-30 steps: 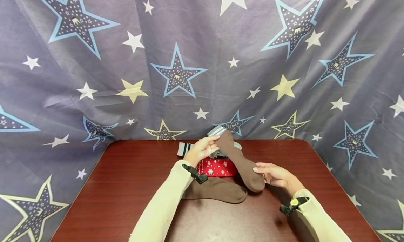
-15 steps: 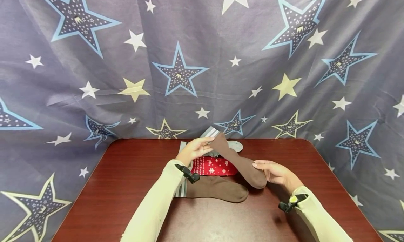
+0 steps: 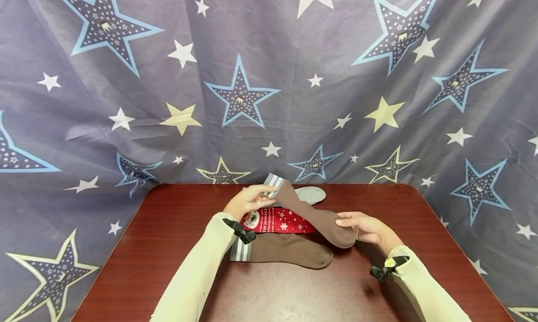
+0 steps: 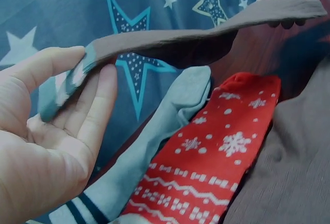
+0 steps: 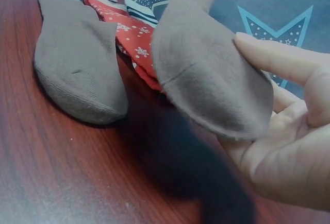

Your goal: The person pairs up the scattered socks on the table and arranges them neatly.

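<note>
A brown sock (image 3: 313,213) with a grey, white-striped cuff is held up off the table, stretched between both hands. My left hand (image 3: 251,201) pinches it at the striped cuff, thumb on one side and fingers on the other in the left wrist view. At the toe end, my right hand (image 3: 370,228) pinches the sock between thumb and fingers. Below it lies a second brown sock (image 3: 290,251), flat with its striped cuff to the left. Behind that one is a red snowflake sock (image 3: 286,220), partly covered by the raised sock.
A light grey sock (image 4: 178,98) with dark cuff stripes lies behind the red one, mostly hidden in the head view. The reddish-brown table (image 3: 176,247) ends at a star-patterned cloth (image 3: 235,149) hanging behind it.
My left hand has moved left along with the cuff end, so the held sock is straighter and lies at a lower slant. The right hand has barely moved.
</note>
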Motion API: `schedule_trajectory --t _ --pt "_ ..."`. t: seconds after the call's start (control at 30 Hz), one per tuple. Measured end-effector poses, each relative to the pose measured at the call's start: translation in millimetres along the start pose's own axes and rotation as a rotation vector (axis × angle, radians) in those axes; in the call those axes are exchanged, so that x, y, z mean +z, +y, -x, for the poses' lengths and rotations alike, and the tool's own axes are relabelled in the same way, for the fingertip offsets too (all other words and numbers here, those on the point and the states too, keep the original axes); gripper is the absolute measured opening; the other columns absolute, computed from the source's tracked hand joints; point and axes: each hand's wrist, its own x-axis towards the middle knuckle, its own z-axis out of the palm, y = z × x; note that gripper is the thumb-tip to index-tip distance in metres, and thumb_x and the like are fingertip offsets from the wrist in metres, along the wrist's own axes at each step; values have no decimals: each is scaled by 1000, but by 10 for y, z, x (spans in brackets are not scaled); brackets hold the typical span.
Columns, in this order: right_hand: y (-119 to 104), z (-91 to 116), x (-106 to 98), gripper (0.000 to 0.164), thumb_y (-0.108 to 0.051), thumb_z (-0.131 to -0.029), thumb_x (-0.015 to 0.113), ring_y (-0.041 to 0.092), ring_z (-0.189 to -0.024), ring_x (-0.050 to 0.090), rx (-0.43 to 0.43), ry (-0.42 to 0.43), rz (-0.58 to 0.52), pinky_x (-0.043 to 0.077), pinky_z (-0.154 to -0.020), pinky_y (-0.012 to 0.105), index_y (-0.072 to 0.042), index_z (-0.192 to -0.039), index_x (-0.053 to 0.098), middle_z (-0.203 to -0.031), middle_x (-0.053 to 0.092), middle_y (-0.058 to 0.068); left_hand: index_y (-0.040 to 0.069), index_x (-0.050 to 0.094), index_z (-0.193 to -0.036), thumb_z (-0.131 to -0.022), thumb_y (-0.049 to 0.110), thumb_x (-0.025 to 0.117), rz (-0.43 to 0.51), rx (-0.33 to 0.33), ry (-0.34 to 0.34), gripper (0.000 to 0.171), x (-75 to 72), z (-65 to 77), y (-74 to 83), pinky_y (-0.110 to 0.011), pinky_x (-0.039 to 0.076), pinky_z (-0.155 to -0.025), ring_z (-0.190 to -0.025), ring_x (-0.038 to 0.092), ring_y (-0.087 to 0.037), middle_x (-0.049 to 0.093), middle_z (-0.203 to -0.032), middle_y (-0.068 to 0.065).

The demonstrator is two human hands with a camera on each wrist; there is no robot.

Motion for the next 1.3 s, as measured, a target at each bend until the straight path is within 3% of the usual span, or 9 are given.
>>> schedule_trajectory --t 0.1,0.23,0.4,0.5,0.67,0.83,1.0,1.17,1.3 --pt "-428 251 453 18 -13 -105 53 4 -84 66 11 8 -74 56 -72 22 -17 -121 61 -101 69 -9 7 63 -97 -104 -1 47 -16 -10 6 20 -52 25 17 -50 31 -123 -87 67 -13 63 -100 0" --pt "-603 292 614 30 -3 -108 40 6 -86 69 51 13 -135 59 -75 23 -17 -114 64 -98 72 -8 7 61 -103 -104 -1 47 -60 -13 6 16 -119 67 32 -48 33 -122 -89 65 -11 56 -109 -1" --pt "-579 249 582 35 -3 -109 37 7 -88 71 38 -42 -150 61 -79 26 -17 -114 68 -98 75 -6 13 68 -88 -104 -1 49 -100 -12 -3 29 -194 120 50 -51 32 -123 -86 65 -9 60 -102 0" --pt "-571 226 563 37 -5 -109 36 7 -87 71 63 -23 -148 61 -79 27 -19 -110 70 -96 75 -7 15 69 -85 -104 -1 49 -128 -6 -18 32 -247 153 54 -50 36 -121 -85 65 -8 63 -95 2" --pt "-592 183 553 43 -9 -111 34 8 -88 73 136 31 -160 61 -82 28 -22 -101 73 -91 76 -6 16 69 -88 -105 1 48 -151 13 -19 31 -305 196 58 -34 54 -99 -86 67 -8 68 -92 5" --pt "-602 144 563 43 -18 -113 32 5 -91 70 170 -10 -145 58 -86 26 -24 -101 73 -92 75 -9 16 67 -89 -106 1 46 -124 34 -20 31 -310 201 63 -27 56 -87 -87 66 -7 66 -93 6" --pt "-623 144 600 40 -22 -113 31 4 -95 69 197 14 -176 56 -88 24 -24 -103 70 -97 74 -10 17 67 -85 -106 1 46 -116 74 -21 34 -307 205 80 -27 57 -86 -81 66 -5 65 -87 8" --pt "-637 160 601 34 -15 -112 37 4 -92 70 158 21 -193 58 -85 22 -23 -103 68 -96 74 -10 18 68 -84 -105 0 45 -100 115 -25 36 -322 224 114 -29 57 -87 -81 63 -5 63 -85 8" --pt "-641 168 568 34 -6 -110 38 5 -90 72 112 -23 -218 59 -82 22 -21 -105 69 -95 76 -8 17 70 -87 -106 -1 45 -65 109 -13 36 -345 253 144 -43 47 -111 -87 64 -5 64 -94 8"
